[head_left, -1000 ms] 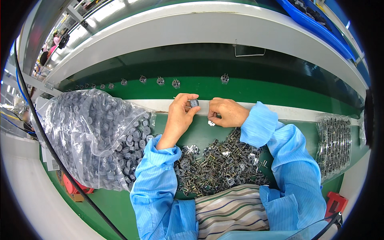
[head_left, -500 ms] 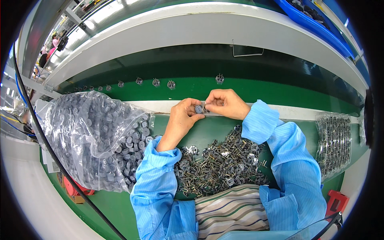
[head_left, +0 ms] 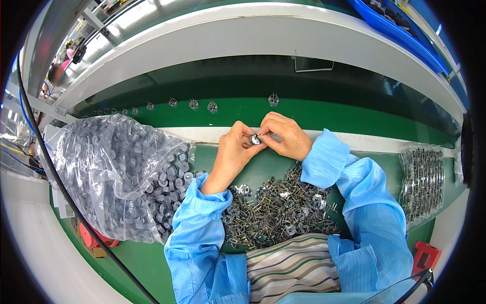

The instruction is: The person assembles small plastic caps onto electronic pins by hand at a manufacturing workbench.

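Note:
Between thumb and fingers, my left hand (head_left: 234, 153) grips a small round grey part (head_left: 255, 139) with a shiny silver face. Closed in a pinch, my right hand (head_left: 287, 138) meets that part from the right, its fingertips at thin metal pins; how far these sit in the round part is too small to tell. Both hands are over the white strip at the belt's near edge. Below them spreads a heap of small pinned metal parts (head_left: 283, 210). Left of my left forearm, a clear plastic bag (head_left: 116, 177) spills round grey caps (head_left: 172, 177).
On the green belt (head_left: 329, 114) beyond the strip, several round pinned pieces (head_left: 212, 107) stand in a row. A clear tray of parts (head_left: 422, 185) lies at the right. A blue bin (head_left: 405, 38) is at upper right, and a black cable (head_left: 76, 202) crosses the left side.
The round part has turned in my left fingers, so a silver face shows. My right hand has come slightly left, closer to it. The pieces on the belt have shifted slightly left.

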Demonstrator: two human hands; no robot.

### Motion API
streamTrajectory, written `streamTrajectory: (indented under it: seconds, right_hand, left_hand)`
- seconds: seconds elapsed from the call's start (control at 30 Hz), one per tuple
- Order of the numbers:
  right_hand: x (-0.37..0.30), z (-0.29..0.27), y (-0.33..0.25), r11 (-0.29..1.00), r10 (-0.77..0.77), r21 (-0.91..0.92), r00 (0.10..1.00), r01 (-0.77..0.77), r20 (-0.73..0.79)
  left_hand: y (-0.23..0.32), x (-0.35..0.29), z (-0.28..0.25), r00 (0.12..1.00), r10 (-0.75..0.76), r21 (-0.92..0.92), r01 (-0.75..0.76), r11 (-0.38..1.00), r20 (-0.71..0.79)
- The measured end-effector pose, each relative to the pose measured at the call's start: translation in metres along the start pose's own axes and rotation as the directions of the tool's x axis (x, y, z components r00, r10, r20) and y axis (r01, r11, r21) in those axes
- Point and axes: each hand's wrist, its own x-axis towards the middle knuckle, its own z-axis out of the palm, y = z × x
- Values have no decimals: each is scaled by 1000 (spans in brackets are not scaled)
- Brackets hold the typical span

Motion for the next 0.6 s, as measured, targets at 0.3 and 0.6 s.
streamTrajectory:
  seconds: [0.3,0.6]
  right_hand:
    - [-4,3,21,650,383,565,861,-508,333]
    - [1,-76,113,796,422,-339,862,-501,-282]
  left_hand:
    - [8,-7,0,985,169,198,-163,967,-14]
    - [-12,-25,-98,947,-265,955,234,181,-181]
